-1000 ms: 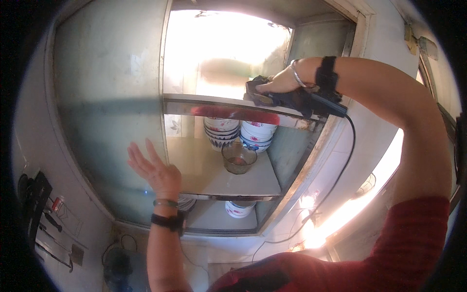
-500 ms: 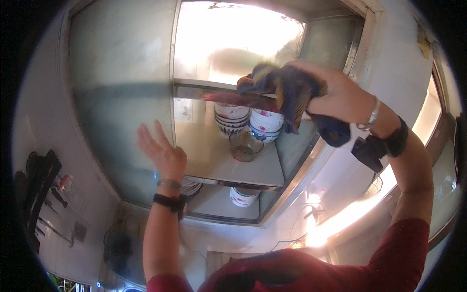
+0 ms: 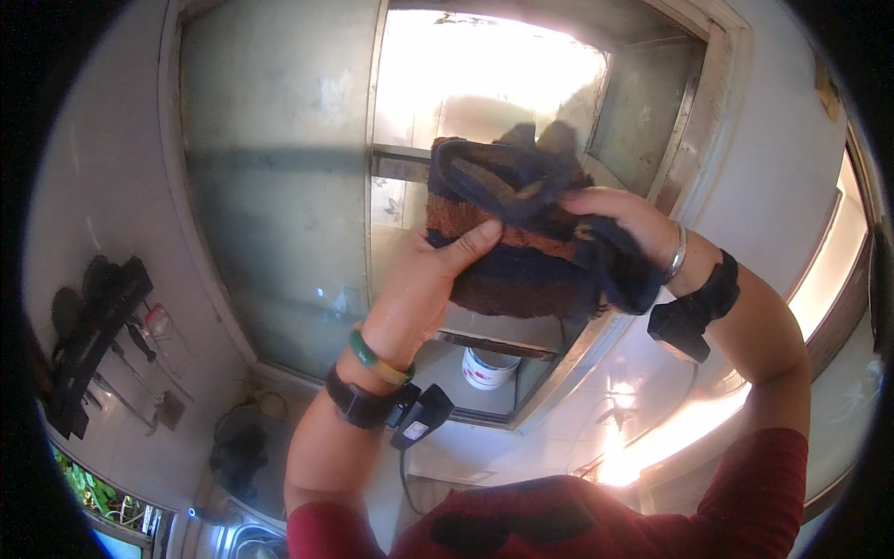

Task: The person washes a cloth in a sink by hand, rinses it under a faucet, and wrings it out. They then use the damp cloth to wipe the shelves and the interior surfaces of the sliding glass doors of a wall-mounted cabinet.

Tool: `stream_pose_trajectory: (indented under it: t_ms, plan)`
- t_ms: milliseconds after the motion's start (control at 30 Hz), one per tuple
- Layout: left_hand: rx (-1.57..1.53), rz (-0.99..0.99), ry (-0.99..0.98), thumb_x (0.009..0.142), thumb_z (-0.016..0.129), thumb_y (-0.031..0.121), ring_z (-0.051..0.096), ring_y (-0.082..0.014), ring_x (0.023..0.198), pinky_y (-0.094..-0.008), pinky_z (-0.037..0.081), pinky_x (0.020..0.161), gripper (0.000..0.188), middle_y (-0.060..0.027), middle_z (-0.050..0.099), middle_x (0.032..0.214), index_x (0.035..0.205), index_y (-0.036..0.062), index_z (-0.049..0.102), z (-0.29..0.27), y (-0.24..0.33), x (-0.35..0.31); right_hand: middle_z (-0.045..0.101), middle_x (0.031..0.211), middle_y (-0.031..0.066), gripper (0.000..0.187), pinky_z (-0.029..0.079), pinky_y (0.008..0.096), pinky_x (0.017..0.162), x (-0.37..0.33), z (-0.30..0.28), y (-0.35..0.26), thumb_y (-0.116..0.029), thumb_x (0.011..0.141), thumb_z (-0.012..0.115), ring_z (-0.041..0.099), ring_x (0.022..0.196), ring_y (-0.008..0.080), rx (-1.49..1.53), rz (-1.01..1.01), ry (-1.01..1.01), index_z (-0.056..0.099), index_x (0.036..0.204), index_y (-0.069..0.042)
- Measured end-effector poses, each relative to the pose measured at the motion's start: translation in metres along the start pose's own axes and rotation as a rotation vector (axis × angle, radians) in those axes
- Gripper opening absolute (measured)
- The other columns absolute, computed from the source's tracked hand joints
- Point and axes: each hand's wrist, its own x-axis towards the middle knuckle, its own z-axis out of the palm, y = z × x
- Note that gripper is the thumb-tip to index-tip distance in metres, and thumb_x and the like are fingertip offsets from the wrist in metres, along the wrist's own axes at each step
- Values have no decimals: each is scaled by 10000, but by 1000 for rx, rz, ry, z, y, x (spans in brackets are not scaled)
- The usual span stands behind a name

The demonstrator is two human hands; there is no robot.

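At the centre of the frame, a thick dark blue and brown cloth (image 3: pixel 521 275) is held, partly folded, before an open cabinet (image 3: pixel 279 252). The left hand (image 3: pixel 424 279) grips its left side, thumb in front, fingers hidden behind; the right hand (image 3: pixel 635 222) clasps its right side. Holding both sides probably keeps the loose folds from sagging. Below, a white bowl (image 3: pixel 489 371) sits inside the cabinet. At left, utensils (image 3: pixel 170 412) hang from a black rack (image 3: pixel 70 391), likely for easy reach.
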Motion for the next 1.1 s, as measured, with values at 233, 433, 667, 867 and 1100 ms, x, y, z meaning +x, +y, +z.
stream_pose_trajectory:
  t_ms: [233,433,667,867,1100]
  plan:
    - [-21,-27,122,820,565,67,609,-192,813,-291,502,720,249,-111,612,944,1054,-12,533,6,24,-3,237,1362,210,853,365,451,969,-9,14,49,-324,752,696,256,1269,345,-614,-667,-3,169,1374,-73]
    - [-98,-92,68,882,526,241,597,-178,845,-291,483,721,292,-74,600,991,1085,30,521,29,31,-8,347,1322,142,792,267,365,1030,21,35,79,-110,702,699,326,1243,248,-344,-819,2,247,1352,-81]
    - [428,222,268,881,489,264,580,-199,940,-262,458,678,378,-117,563,1094,1170,21,468,-25,51,-11,641,868,143,305,515,345,748,5,19,-20,-55,706,639,635,780,234,270,-451,195,579,993,27]
    - [1476,799,639,723,688,160,342,-368,1184,-439,349,923,690,-210,314,1296,1292,34,319,-87,-13,4,561,1039,233,532,472,398,847,27,-45,-102,-231,731,667,574,973,301,-1473,-1226,1042,464,1202,-90]
    - [1669,687,732,675,702,137,162,-439,1286,-547,196,1020,878,-241,133,1407,1378,64,182,-115,-45,11,401,1315,180,680,457,369,861,70,-44,-66,-586,820,444,489,1113,294,-944,269,107,338,1330,-150]
